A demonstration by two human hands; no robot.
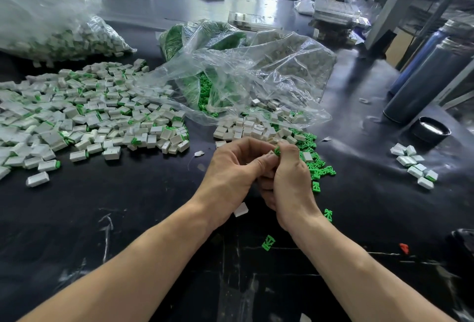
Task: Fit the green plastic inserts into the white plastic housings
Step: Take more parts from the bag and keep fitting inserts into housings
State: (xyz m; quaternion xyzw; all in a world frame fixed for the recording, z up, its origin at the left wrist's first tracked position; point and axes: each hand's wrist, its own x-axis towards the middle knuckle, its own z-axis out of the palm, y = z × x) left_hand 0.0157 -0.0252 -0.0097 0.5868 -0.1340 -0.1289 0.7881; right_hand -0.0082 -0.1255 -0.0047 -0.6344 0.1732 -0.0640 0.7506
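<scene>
Together, left hand (pixel 230 167) and right hand (pixel 287 175) pinching green insert (pixel 277 151) at fingertips.

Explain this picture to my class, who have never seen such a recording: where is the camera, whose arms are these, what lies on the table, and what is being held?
There is no machine here. The single picture comes from a camera worn on a person's head, looking down at their own arms. The left hand and right hand meet over a black table, together pinching a green insert against a small white part, mostly hidden by fingers. To the left lies a pile of white housings with green showing, probably finished. Beyond the hands lie loose white housings and loose green inserts, spilling from clear plastic bags.
</scene>
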